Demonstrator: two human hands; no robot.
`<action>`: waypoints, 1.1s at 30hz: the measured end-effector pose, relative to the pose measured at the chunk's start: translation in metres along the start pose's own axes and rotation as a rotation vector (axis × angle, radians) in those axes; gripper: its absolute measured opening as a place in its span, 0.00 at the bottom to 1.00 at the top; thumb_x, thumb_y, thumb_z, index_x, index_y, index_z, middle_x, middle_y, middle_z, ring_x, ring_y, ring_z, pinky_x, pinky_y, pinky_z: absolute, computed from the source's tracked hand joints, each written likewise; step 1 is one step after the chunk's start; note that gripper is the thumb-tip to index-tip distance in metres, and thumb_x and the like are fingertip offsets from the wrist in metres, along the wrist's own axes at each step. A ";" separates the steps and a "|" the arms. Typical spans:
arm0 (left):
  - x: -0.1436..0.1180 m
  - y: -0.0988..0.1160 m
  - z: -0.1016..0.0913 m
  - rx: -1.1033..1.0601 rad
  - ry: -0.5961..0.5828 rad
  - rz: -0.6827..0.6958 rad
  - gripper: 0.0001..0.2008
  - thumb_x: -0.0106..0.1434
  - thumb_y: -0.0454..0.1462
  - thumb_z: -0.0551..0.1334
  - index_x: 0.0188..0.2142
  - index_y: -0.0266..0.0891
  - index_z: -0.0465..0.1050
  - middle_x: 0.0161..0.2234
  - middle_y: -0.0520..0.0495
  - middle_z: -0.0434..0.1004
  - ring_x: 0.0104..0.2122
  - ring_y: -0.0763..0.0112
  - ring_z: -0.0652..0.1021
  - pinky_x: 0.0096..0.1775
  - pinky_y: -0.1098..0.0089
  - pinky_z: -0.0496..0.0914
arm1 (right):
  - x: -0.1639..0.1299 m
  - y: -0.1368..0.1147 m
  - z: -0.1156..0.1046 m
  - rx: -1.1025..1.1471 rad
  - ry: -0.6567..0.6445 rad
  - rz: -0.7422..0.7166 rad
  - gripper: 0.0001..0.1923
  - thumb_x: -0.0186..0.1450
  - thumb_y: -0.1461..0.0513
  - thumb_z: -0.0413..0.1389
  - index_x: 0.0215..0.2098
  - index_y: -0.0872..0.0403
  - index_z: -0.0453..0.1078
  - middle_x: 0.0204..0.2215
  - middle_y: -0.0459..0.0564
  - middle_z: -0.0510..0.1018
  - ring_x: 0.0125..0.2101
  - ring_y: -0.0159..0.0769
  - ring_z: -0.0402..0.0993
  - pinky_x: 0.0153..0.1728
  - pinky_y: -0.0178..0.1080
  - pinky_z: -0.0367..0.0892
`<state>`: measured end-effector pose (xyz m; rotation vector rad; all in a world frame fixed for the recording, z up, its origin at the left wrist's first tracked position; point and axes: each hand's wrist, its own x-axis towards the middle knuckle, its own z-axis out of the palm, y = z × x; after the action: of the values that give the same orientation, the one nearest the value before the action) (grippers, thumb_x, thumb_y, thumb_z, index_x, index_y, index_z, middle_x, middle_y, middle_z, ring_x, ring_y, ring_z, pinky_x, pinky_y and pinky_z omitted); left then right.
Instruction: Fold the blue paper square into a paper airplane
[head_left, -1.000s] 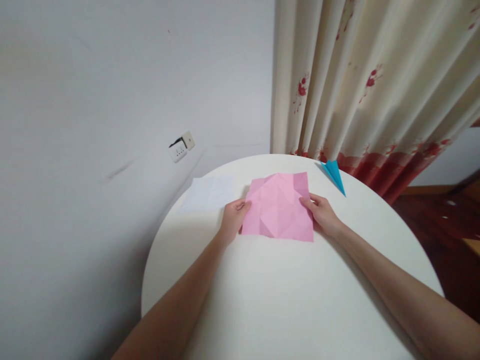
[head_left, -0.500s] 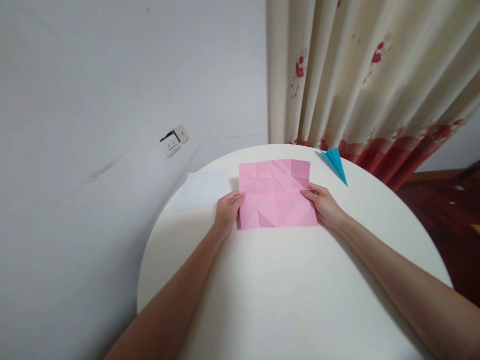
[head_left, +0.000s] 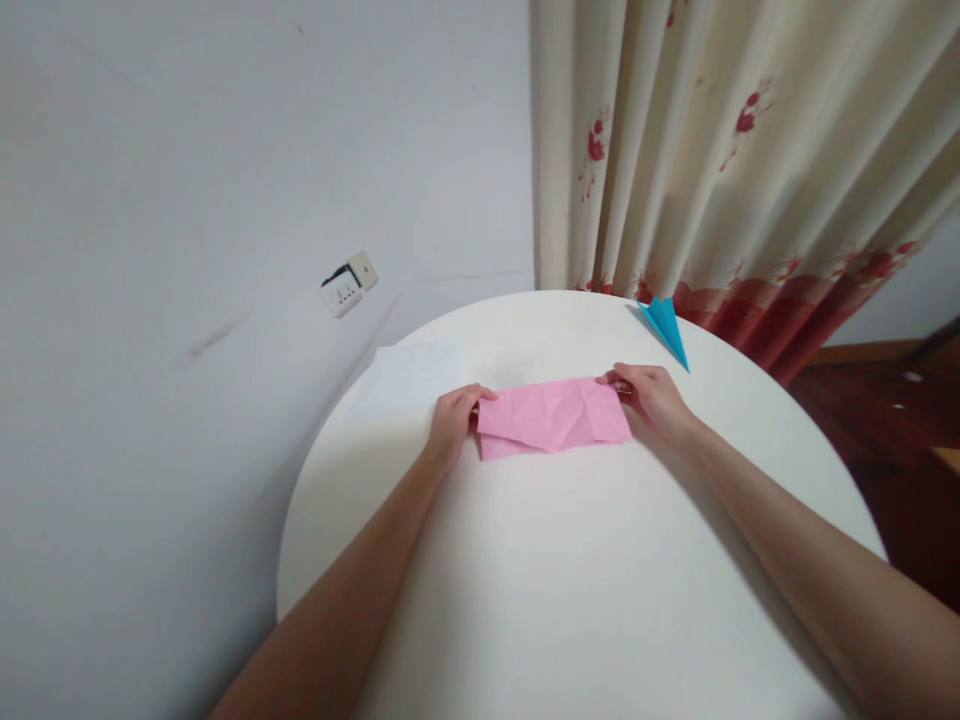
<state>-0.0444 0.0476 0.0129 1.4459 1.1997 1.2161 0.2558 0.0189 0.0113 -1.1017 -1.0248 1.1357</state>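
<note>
On the round white desk (head_left: pixel 570 600) lies a creased pink paper (head_left: pixel 553 417), folded over into a strip — left hand (head_left: pixel 452 420) pinches its left end, right hand (head_left: pixel 651 395) its right. Beyond: white sheet (head_left: pixel 409 375), blue paper plane (head_left: pixel 666 328).

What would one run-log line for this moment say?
left hand: grips pink paper | right hand: grips other end | paper: folded over | table

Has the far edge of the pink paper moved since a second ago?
Yes. The pink paper is now folded toward the person, its far edge farther from the blue paper plane and the table rim.
</note>
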 end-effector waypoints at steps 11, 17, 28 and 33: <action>-0.022 0.014 -0.002 0.815 -0.263 0.469 0.18 0.60 0.33 0.62 0.50 0.37 0.78 0.57 0.37 0.74 0.57 0.57 0.74 0.62 0.56 0.65 | -0.004 0.026 0.010 -0.591 -0.091 -0.269 0.09 0.58 0.59 0.61 0.36 0.55 0.76 0.23 0.43 0.73 0.24 0.32 0.65 0.27 0.36 0.60; -0.054 0.012 0.033 1.013 -0.528 0.443 0.28 0.71 0.42 0.56 0.67 0.34 0.59 0.69 0.36 0.58 0.69 0.57 0.60 0.68 0.55 0.55 | -0.015 0.018 0.017 -0.884 -0.047 -0.310 0.16 0.60 0.64 0.57 0.47 0.55 0.75 0.33 0.50 0.78 0.32 0.40 0.73 0.37 0.41 0.69; -0.060 -0.005 0.059 1.174 -0.493 0.531 0.28 0.74 0.38 0.44 0.71 0.32 0.51 0.71 0.37 0.52 0.71 0.62 0.53 0.69 0.54 0.46 | -0.057 0.029 0.079 -1.337 -0.331 -0.459 0.34 0.65 0.68 0.46 0.70 0.70 0.54 0.68 0.68 0.60 0.69 0.50 0.53 0.67 0.53 0.53; -0.060 -0.010 0.061 1.184 -0.431 0.500 0.28 0.74 0.38 0.42 0.71 0.32 0.50 0.72 0.41 0.51 0.71 0.61 0.53 0.69 0.54 0.48 | -0.056 0.037 0.076 -1.456 -0.298 -0.359 0.31 0.74 0.62 0.37 0.71 0.71 0.50 0.71 0.65 0.53 0.71 0.51 0.47 0.69 0.54 0.47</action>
<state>0.0112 -0.0120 -0.0141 2.8213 1.3212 0.3187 0.1681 -0.0242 -0.0159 -1.7157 -2.3065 0.0870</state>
